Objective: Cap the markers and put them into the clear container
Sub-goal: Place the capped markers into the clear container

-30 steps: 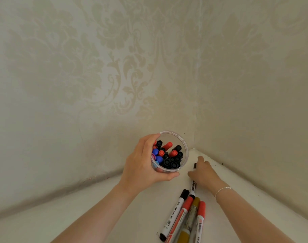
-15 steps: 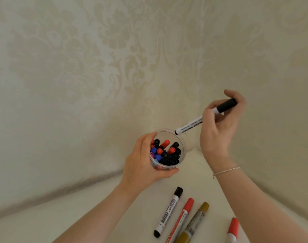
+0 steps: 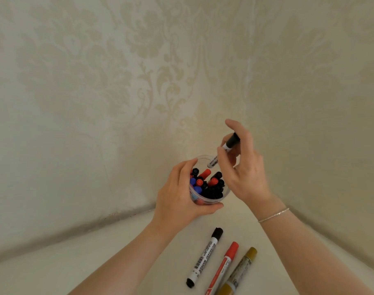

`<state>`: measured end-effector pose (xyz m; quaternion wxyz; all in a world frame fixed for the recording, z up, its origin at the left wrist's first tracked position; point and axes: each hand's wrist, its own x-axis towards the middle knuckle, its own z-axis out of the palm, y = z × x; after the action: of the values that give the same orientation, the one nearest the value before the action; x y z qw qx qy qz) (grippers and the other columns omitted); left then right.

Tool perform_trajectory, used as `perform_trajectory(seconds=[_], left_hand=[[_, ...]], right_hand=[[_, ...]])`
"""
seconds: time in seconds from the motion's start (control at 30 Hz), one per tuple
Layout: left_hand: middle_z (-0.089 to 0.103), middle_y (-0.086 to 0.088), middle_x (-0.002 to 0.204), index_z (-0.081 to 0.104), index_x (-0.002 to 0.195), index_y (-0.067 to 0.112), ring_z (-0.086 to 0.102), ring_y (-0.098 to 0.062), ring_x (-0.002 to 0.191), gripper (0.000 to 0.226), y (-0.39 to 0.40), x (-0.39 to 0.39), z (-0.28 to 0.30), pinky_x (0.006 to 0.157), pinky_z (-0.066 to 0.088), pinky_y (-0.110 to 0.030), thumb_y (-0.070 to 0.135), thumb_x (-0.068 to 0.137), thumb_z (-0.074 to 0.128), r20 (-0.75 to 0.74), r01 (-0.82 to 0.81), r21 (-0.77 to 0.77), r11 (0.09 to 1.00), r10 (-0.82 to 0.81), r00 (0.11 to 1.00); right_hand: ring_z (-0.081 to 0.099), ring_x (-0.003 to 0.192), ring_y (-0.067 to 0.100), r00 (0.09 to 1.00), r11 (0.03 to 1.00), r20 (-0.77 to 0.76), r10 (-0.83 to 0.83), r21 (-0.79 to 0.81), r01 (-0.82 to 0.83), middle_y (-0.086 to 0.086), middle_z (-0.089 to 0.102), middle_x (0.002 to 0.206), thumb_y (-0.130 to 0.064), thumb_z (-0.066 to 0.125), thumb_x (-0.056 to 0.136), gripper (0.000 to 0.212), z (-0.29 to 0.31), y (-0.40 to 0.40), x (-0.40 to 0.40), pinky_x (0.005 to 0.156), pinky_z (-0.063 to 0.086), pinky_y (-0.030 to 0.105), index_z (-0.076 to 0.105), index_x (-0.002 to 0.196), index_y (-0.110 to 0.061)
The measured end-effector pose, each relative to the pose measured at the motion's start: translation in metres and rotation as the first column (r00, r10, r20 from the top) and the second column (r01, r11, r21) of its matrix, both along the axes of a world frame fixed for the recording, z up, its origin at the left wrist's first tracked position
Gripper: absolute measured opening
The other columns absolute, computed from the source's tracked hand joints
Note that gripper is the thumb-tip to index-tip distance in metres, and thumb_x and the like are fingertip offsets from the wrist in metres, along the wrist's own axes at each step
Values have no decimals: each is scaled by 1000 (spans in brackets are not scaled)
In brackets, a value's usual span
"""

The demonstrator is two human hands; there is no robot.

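Black-capped marker (image 3: 228, 146) pinched in right hand (image 3: 243, 167), long axis running 1-to-7 o'clock, tail tip just over far rim of clear container (image 3: 223, 195). Left hand (image 3: 177, 201) wrapped round container wall at 9 o'clock. Needs tilting steeper, then dropping in. Three markers (image 3: 204, 257) on worktop (image 3: 118, 262) at 6 o'clock.

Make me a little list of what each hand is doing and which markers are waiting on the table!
left hand: holds the clear container
right hand: pinches a black-capped marker, lower end over the container's rim
container: many capped markers
table: black marker, red marker, gold marker
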<state>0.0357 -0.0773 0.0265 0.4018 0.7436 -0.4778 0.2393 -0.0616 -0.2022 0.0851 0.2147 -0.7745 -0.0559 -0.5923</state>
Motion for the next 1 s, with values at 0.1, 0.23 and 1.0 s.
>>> perform_trajectory(seconds=[0.1, 0.23, 1.0], left_hand=[[43, 10, 134, 26, 137, 34, 53, -4, 113, 107, -1, 1, 0, 79, 47, -17, 74, 50, 73, 10, 5, -1, 1000, -5, 1000], [41, 11, 135, 26, 138, 34, 51, -2, 115, 108, -2, 0, 0, 79, 48, -18, 72, 49, 75, 31, 11, 16, 1000, -11, 999], [51, 0, 127, 43, 131, 19, 57, -10, 104, 102, -50, -62, 23, 66, 50, -21, 63, 48, 82, 165, 177, -65, 982, -165, 973]], right_hand=[[48, 60, 15, 998, 999, -47, -29, -32, 28, -9, 47, 83, -6, 51, 90, 50, -2, -2, 1, 56, 46, 26, 33, 131, -26], [50, 55, 18, 977, 999, -207, -49, 4, 51, -7, 50, 77, -12, 49, 90, 48, -8, -7, 4, 55, 48, 41, 33, 130, -33], [56, 70, 13, 910, 923, -206, -359, 63, 379, -7, 65, 69, -26, 69, 78, 13, -19, -28, -69, 80, 37, 31, 71, 71, -14]])
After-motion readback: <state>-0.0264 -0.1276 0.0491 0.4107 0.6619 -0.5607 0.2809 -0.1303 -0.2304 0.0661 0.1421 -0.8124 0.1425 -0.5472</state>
